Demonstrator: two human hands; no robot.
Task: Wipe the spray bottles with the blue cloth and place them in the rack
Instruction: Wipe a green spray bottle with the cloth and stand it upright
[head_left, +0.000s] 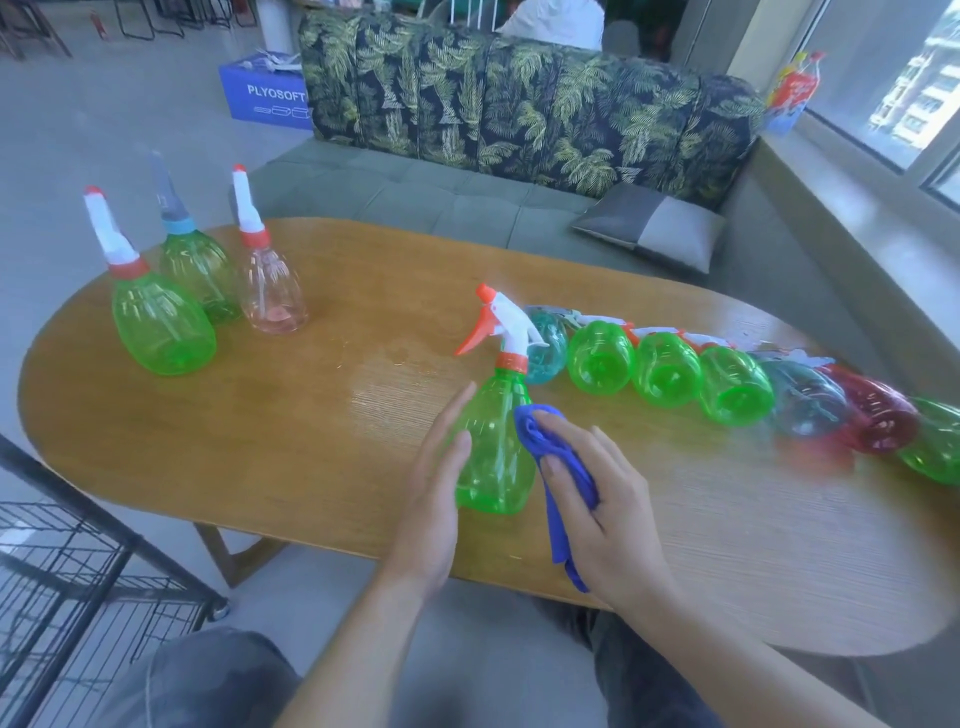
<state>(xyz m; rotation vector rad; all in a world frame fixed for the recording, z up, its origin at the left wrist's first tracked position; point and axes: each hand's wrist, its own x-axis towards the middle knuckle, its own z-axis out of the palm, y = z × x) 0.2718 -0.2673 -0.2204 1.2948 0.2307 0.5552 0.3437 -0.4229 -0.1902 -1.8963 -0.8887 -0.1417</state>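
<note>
Seated at the wooden bench (311, 426), a person steadies an upright green spray bottle (493, 447) with the flat, open left hand (436, 499) while the right hand (597, 509) presses a bunched blue cloth (550, 457) against its light, slippery-looking plastic body.
</note>
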